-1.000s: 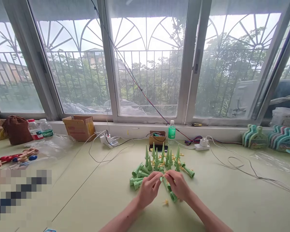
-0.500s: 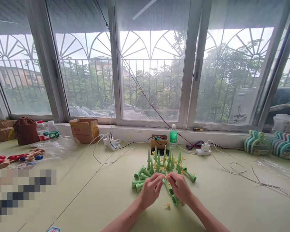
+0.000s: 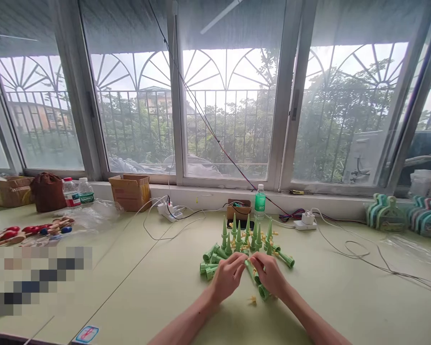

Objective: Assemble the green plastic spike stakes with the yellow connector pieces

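Steadiness suits this close work — light pressure, wrists quiet, so nothing slips. Right of lower centre, the right hand (image 3: 270, 274) has its grip pinched nearly closed, seemingly on a small yellow piece (image 3: 249, 259); the left hand (image 3: 229, 277) curls in beside it — what it holds, I cannot tell. That piece lies between both hands, just below the upright green cones (image 3: 238, 238) in frame.
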`<state>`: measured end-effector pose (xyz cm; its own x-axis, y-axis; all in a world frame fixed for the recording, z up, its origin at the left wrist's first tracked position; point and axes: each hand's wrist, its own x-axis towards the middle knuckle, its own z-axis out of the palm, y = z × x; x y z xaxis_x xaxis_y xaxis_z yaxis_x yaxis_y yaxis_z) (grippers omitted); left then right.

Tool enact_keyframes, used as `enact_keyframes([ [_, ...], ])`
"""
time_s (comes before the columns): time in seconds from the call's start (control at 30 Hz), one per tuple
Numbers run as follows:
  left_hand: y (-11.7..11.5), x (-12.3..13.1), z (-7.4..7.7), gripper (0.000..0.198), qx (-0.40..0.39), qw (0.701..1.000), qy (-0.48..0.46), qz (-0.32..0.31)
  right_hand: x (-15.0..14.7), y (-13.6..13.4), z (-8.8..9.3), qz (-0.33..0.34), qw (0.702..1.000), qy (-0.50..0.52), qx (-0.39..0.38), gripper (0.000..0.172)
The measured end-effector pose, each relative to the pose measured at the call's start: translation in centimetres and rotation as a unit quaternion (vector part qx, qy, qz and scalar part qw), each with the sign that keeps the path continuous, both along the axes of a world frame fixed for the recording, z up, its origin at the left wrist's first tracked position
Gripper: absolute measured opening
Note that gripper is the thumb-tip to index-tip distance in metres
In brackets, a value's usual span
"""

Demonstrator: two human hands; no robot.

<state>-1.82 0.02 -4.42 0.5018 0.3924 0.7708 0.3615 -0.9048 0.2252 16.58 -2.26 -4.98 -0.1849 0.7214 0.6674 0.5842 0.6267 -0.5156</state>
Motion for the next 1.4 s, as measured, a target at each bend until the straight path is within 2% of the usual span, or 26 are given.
enact_keyframes([
  [0.13, 0.2, 0.2, 0.3, 0.023, 0.025, 1.0, -0.001, 0.004, 0.2, 0.2, 0.2, -0.006, 1.0, -0.004, 0.005, 0.036],
  [0.47, 0.6, 0.8, 1.2, 0.021, 0.001, 1.0, -0.015, -0.004, 0.6, 0.3, 1.5, -0.011, 1.0, 0.002, 0.017, 0.041],
  [0.87, 1.3, 0.8, 1.4, 0.025, -0.018, 0.999, -0.034, -0.034, 0.9, 0.1, 2.5, -0.016, 1.0, 0.006, 0.015, 0.041],
  [1.1, 1.6, 0.9, 1.6, 0.028, -0.066, 0.997, -0.047, -0.007, 1.1, -0.1, 2.5, -0.037, 0.999, 0.012, 0.008, 0.038],
  [1.4, 1.0, 1.9, 2.4, 0.038, -0.24, 0.967, -0.086, -0.022, 2.1, -0.4, 3.0, -0.073, 0.997, 0.031, 0.0, 0.039],
])
